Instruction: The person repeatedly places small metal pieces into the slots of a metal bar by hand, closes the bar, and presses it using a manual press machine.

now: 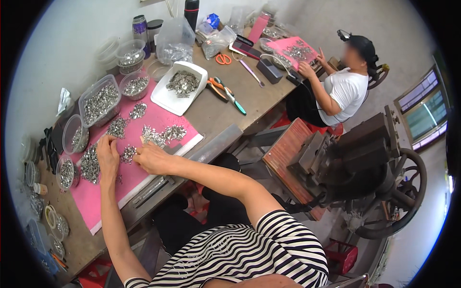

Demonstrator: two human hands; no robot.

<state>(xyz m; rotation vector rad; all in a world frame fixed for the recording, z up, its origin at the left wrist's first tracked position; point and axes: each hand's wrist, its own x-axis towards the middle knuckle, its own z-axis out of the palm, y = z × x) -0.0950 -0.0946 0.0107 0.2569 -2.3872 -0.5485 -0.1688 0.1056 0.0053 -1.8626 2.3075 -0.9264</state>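
Above a pink mat (91, 204) on the workbench, my left hand (108, 152) is closed in a pinch, its fingertips drawn together. It is right beside a large pile of small silver metal pieces (90, 165). My right hand (152, 158) reaches in from the right, fingers bent and pressed together, next to a smaller heap of the pieces (128, 154). What either hand holds is too small to make out. Beyond the right hand lies a wider heap of metal pieces (163, 135); another heap (116, 127) is just past my left fingertips.
Plastic tubs of metal pieces (82, 108) line the wall side. A white scoop-shaped tray (197, 93) holds darker pieces, with pliers (217, 89) and orange scissors (223, 59) nearby. A co-worker (343, 91) sits at a second pink mat. A handwheel machine (370, 177) stands right.
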